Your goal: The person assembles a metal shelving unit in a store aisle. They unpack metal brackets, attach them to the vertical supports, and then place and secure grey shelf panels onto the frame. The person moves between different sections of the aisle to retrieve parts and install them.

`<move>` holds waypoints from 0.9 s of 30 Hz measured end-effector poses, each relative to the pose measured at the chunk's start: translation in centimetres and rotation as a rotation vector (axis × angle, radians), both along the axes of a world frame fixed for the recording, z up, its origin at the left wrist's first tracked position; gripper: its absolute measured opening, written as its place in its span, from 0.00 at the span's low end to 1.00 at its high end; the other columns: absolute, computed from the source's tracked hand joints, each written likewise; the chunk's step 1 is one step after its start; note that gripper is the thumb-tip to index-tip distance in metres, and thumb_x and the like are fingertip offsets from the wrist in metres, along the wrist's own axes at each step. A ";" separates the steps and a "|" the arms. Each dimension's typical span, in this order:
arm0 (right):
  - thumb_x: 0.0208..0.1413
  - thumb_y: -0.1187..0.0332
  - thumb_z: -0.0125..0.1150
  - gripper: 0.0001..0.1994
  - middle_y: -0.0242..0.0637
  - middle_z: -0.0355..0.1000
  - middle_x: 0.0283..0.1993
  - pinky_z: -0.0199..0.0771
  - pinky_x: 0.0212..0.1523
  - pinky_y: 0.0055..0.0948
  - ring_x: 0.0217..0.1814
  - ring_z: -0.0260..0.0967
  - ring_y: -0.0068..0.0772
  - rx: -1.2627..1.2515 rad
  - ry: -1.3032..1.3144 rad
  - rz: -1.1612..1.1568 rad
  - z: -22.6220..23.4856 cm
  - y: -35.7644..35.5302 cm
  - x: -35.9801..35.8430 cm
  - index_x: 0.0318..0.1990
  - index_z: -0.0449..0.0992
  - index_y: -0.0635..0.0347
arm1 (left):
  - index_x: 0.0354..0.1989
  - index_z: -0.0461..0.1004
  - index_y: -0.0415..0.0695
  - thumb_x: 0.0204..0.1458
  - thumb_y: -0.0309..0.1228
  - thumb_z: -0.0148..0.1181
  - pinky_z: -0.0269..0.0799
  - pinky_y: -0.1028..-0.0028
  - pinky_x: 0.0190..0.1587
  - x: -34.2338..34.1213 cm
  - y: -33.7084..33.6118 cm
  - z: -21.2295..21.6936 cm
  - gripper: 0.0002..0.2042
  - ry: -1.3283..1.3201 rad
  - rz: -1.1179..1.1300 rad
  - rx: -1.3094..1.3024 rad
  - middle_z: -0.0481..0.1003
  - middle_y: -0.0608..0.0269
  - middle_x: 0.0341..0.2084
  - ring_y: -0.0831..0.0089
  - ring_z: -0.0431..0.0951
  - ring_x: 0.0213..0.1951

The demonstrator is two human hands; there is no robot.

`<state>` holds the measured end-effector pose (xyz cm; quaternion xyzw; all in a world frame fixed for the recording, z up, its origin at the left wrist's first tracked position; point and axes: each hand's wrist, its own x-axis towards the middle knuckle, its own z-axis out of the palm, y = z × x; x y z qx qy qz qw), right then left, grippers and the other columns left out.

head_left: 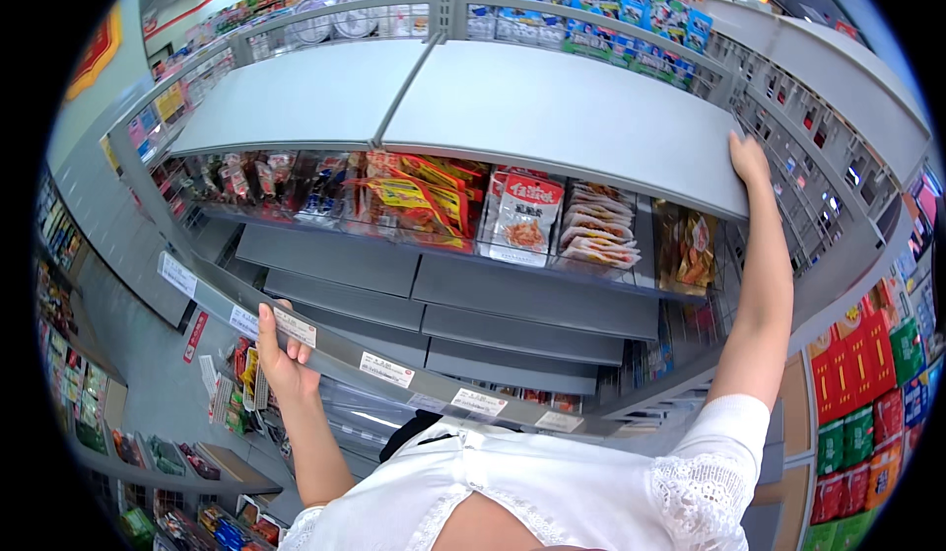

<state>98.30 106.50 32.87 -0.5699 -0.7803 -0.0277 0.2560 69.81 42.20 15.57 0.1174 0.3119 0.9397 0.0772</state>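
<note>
My left hand [288, 362] is closed on a long grey price-label strip [335, 351] bearing several white labels, thumb in front and fingers partly hidden behind. The strip slants across the lower front of a grey shelving unit; I cannot tell whether it is attached. My right arm reaches far right, where my right hand [750, 160] grips the right edge of the bare top shelf [562, 107]; some of its fingertips are hidden. Below that shelf, a tier holds red-and-yellow snack bags [419, 201], a white-and-red packet [524, 214] and a row of small packets [599, 224].
Bare grey shelves [532, 300] are stacked lower down. Behind the unit stand blue and green packages [601, 4]. Grey perforated side panels [818, 147] rise at the right, with red boxes [855, 369] beyond. More stocked shelving and an aisle floor [158, 354] lie at the left.
</note>
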 end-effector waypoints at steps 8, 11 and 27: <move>0.63 0.52 0.26 0.34 0.70 0.65 0.49 0.55 0.63 0.42 0.59 0.59 0.62 0.040 -0.050 0.190 -1.9 4.3 3.9 0.44 0.71 0.81 | 0.35 0.70 0.41 0.57 0.39 0.56 0.54 0.87 0.12 -1.3 0.3 -1.7 0.12 0.011 -0.110 0.018 0.71 0.70 0.27 0.89 0.58 0.14; 0.63 0.53 0.25 0.33 0.68 0.64 0.51 0.54 0.64 0.41 0.61 0.58 0.60 -0.001 -0.006 0.139 -1.7 1.8 2.6 0.45 0.71 0.81 | 0.34 0.69 0.42 0.57 0.39 0.55 0.54 0.87 0.12 -0.1 1.2 -0.7 0.12 -0.020 -0.044 -0.045 0.70 0.70 0.27 0.89 0.58 0.14; 0.63 0.54 0.25 0.32 0.65 0.62 0.55 0.52 0.64 0.43 0.63 0.57 0.59 -0.060 0.039 0.007 -2.1 2.6 2.5 0.48 0.70 0.77 | 0.35 0.71 0.41 0.57 0.40 0.55 0.55 0.87 0.11 0.7 1.5 -2.1 0.13 -0.111 -0.055 -0.029 0.72 0.70 0.26 0.90 0.59 0.13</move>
